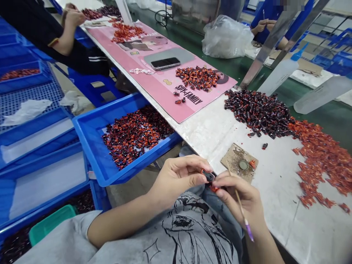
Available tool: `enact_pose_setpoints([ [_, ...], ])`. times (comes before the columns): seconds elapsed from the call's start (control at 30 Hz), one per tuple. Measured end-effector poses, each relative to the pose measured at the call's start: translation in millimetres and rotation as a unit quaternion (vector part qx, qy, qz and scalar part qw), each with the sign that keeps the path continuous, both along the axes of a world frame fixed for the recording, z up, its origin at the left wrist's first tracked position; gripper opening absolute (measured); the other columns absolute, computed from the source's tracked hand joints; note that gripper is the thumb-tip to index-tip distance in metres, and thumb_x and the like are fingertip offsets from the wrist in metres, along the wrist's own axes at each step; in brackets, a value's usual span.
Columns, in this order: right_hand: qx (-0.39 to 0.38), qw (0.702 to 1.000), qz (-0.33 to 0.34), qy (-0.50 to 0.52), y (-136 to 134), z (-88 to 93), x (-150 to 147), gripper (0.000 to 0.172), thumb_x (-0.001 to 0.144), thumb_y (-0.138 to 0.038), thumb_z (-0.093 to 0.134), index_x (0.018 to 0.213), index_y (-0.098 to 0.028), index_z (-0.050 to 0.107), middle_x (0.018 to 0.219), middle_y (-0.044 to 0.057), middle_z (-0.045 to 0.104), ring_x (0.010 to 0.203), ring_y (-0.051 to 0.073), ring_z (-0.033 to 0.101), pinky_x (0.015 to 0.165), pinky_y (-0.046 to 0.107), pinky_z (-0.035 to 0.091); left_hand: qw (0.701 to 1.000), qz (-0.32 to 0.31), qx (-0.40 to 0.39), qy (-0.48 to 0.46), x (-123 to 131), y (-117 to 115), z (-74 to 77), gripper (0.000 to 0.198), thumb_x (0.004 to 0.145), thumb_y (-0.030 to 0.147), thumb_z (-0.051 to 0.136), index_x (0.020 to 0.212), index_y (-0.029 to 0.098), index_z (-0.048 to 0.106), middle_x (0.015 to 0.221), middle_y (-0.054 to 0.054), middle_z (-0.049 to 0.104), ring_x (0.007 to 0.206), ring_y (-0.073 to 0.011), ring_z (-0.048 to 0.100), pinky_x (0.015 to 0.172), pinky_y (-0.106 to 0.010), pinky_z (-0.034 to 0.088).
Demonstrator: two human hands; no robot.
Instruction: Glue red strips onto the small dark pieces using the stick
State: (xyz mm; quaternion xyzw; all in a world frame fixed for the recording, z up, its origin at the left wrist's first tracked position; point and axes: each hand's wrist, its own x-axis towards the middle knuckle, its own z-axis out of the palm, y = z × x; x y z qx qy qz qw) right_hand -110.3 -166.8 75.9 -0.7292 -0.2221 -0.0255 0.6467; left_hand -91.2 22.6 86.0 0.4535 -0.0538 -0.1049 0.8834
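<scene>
Head view: black piece (209, 176), stick (239, 203); tray (90, 153) alongside.

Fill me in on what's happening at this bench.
A person seated at a white worktable pinches a small dark part in the left hand, while the right hand holds a thin stick close beside it. A heap of dark parts and a spread of red pieces lie on the table. A blue tray of mixed pieces sits to the left. Another person's hand is farther up.

Left hand (178, 176) pinches a dark part (209, 176); right hand (243, 198) holds a thin stick (241, 208), perhaps a brush.
</scene>
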Motion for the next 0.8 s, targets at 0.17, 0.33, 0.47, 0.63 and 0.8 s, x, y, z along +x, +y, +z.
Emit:
enact_pose_setpoints([
  [0.17, 0.104, 0.990, -0.094, 0.023, 8, 11.4, 5, 0.006, 0.091, -0.030, 0.077, 0.089, -0.025, 0.074, 0.079, 0.000, 0.070, 0.072, 0.012, 0.068, 0.063, 0.019, 0.056, 0.997, -0.051, -0.043, 0.039, -2, -9, 2.1, 0.015, 0.070, 0.027, 0.094, 0.080, 0.023, 0.084, 0.092, -0.005, 0.082, 0.088, -0.0166, 0.074, 0.085, -0.028, 0.059],
  [0.33, 0.034, 0.967, -0.238, -0.082, 19, 2.9, 10, 0.011, 0.088, -0.013, 0.074, 0.091, -0.023, 0.073, 0.087, 0.001, 0.070, 0.081, 0.014, 0.069, 0.067, 0.022, 0.059, 0.988, -0.047, -0.093, 0.114, 2, -18, 2.5, 0.019, 0.067, 0.029, 0.096, 0.080, 0.021, 0.083, 0.088, -0.001, 0.082, 0.087, -0.0123, 0.074, 0.087, -0.023, 0.059],
  [0.47, -0.014, 0.921, -0.326, -0.213, 22, -11.3, 12, 0.023, 0.085, -0.004, 0.075, 0.096, -0.024, 0.074, 0.095, 0.001, 0.071, 0.086, 0.014, 0.069, 0.072, 0.026, 0.060, 0.968, -0.062, -0.160, 0.183, 5, -26, 2.7, 0.022, 0.064, 0.028, 0.097, 0.079, 0.020, 0.082, 0.086, 0.001, 0.081, 0.086, -0.0103, 0.074, 0.088, -0.022, 0.060],
  [0.63, -0.022, 0.944, -0.259, -0.203, 19, -18.4, 13, 0.026, 0.087, -0.008, 0.076, 0.106, -0.026, 0.073, 0.106, 0.004, 0.071, 0.095, 0.017, 0.070, 0.075, 0.028, 0.062, 0.958, -0.074, -0.189, 0.204, 9, -26, 6.3, 0.021, 0.065, 0.026, 0.097, 0.078, 0.020, 0.082, 0.086, 0.000, 0.081, 0.084, -0.0099, 0.074, 0.081, -0.019, 0.059],
  [0.8, 0.115, 0.972, -0.185, -0.083, 18, -13.8, 14, 0.018, 0.093, -0.019, 0.074, 0.108, -0.029, 0.071, 0.100, 0.003, 0.069, 0.095, 0.016, 0.068, 0.079, 0.028, 0.060, 0.976, -0.077, -0.139, 0.147, 9, -24, 7.9, 0.018, 0.068, 0.030, 0.095, 0.079, 0.023, 0.083, 0.084, -0.002, 0.079, 0.083, -0.0133, 0.074, 0.083, -0.024, 0.059],
])
